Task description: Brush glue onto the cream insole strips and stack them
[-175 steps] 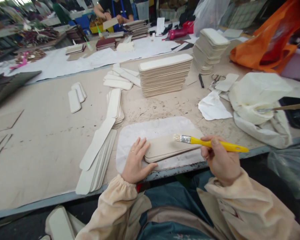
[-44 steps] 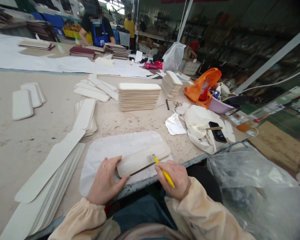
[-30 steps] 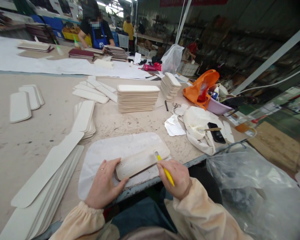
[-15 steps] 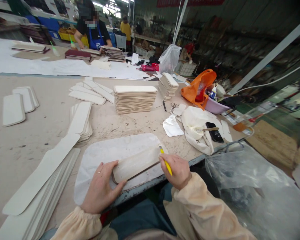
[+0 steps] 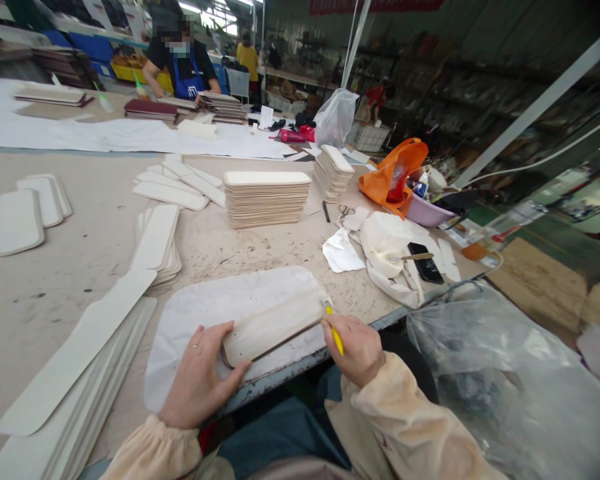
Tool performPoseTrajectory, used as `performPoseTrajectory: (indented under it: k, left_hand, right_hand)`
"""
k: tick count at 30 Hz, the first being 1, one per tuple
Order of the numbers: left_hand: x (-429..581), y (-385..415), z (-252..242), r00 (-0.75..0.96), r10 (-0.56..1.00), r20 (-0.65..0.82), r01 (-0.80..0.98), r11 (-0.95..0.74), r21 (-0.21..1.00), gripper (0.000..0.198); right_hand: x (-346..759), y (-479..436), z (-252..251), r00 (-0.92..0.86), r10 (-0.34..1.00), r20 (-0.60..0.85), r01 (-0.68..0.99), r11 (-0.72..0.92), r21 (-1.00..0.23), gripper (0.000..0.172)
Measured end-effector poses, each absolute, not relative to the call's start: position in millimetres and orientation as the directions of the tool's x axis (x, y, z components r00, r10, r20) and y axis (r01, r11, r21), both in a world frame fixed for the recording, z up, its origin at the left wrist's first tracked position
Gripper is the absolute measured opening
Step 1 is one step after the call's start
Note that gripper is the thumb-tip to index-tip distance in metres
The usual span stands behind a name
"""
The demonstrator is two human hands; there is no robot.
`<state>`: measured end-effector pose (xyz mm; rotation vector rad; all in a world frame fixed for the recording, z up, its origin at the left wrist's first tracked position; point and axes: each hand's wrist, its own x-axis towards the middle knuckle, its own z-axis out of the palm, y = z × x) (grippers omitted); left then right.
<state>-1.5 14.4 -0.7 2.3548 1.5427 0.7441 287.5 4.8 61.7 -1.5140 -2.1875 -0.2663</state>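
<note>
A long cream panel with rounded ends lies on a translucent white sheet at the table's near edge. My left hand steadies the panel's left end between thumb and forefinger. In my right hand is a slim yellow-handled tool with a short metal tip. That tip touches or nearly touches the panel's right end; its exact shape is too small to tell. The panel's near edge looks thick and darker, like a layered piece.
Long cream strips fan out on the left. A neat stack of panels stands beyond the sheet, with a smaller stack beside it. To the right are a cream cloth, a phone and an orange bag. A co-worker works opposite.
The tool's tip has moved around the panel's right end, a little right and toward me. My left hand keeps its place on the panel. The whole view has shifted slightly.
</note>
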Motion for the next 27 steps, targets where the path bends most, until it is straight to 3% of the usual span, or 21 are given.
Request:
performPoseTrajectory:
  k: [2,5,8,12,15,17,21,27]
  left_hand:
    - [-1.7,14.4,-1.3,0.318,0.905,0.282,0.789,-0.418,0.451,0.061]
    - [-1.6,14.5,-2.5,0.319,0.906,0.277,0.790,-0.416,0.451,0.062]
    - [-1.1,14.8,-2.7,0.317,0.906,0.282,0.787,-0.417,0.455,0.062]
    - [-0.9,15.3,-2.6,0.319,0.901,0.296,0.788,-0.425,0.446,0.062]
    - [-1.4,15.1,-3.5,0.317,0.897,0.308,0.791,-0.429,0.437,0.063]
    - [-1.9,14.7,-4.1,0.317,0.894,0.317,0.786,-0.435,0.439,0.063]
    - [-2.8,13.8,-3.7,0.312,0.895,0.317,0.782,-0.432,0.449,0.063]
    - [-1.8,14.7,-2.3,0.315,0.898,0.307,0.786,-0.429,0.446,0.062]
  right_hand:
    - [278.2,-2.3,61.1,-0.362,0.828,0.429,0.897,0.434,-0.081,0.019]
    - [261.7,-12.2,67.7,-0.443,0.797,0.411,0.808,0.553,-0.200,0.016]
    - [266.0,-7.5,73.4,-0.365,0.794,0.485,0.782,0.545,-0.303,0.013]
    - [288.6,16.7,63.8,-0.274,0.801,0.533,0.877,0.436,-0.204,0.015]
    - [286.4,24.8,51.9,-0.312,0.818,0.483,0.910,0.403,-0.095,0.019]
    - [276.0,21.3,49.1,-0.396,0.808,0.437,0.882,0.467,-0.064,0.019]
    - [266.1,13.0,56.6,-0.518,0.748,0.415,0.775,0.616,-0.143,0.019]
    - [284.9,25.0,52.8,-0.310,0.803,0.509,0.885,0.440,-0.155,0.017]
